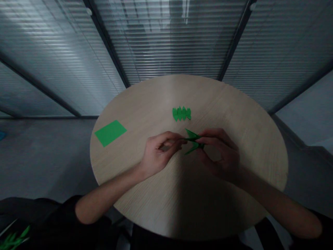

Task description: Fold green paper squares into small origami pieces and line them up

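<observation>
My left hand [160, 151] and my right hand [220, 152] meet over the round wooden table [229, 104]. Between their fingertips they pinch a narrow folded green paper piece [193, 140], with pointed ends that fan apart. Just beyond my hands lies a pleated green paper strip [181, 113] with a zigzag outline. It touches neither hand. Farther left on the tabletop lies a flat rectangular green paper sheet [110, 133], well away from my left hand.
Behind the table stand glass partitions with slatted blinds [169, 38]. Grey floor surrounds the table. A leaf-like green paper object [13, 239] shows at the bottom left corner, beside my dark sleeve [62, 211]. A small blue object [2, 135] sits at the far left edge.
</observation>
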`<state>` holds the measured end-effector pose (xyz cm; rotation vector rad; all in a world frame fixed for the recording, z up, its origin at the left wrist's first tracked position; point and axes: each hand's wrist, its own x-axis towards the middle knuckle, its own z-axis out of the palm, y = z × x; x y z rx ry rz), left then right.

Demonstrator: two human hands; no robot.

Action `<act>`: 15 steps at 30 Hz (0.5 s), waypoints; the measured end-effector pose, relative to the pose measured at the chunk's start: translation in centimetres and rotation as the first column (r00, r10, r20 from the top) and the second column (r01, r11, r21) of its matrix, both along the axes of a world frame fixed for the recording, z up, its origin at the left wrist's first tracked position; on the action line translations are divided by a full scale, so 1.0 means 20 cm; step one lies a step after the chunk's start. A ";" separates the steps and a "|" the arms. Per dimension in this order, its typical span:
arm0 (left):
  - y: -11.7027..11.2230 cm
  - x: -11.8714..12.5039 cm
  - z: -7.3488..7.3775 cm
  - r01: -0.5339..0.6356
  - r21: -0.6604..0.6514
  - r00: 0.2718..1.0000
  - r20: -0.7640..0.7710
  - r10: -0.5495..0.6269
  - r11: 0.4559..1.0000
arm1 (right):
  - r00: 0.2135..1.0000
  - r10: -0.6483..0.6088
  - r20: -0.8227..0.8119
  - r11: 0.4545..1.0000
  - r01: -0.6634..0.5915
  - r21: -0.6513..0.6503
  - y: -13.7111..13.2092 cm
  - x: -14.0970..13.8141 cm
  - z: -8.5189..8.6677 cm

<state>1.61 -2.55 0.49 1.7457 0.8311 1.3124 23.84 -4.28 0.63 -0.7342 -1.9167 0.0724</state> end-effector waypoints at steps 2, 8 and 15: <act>0.00 0.00 0.00 0.004 0.007 1.000 -0.006 -0.004 1.000 | 1.000 0.012 -0.002 1.000 -0.012 -0.013 0.00 0.00 0.01; -0.01 0.00 0.00 0.029 -0.019 1.000 0.001 -0.029 0.999 | 1.000 0.011 -0.001 1.000 -0.011 -0.024 -0.01 0.01 0.01; 0.00 0.00 -0.02 0.005 -0.007 0.999 0.038 -0.005 1.000 | 1.000 0.000 -0.013 1.000 0.000 0.009 -0.01 0.00 0.00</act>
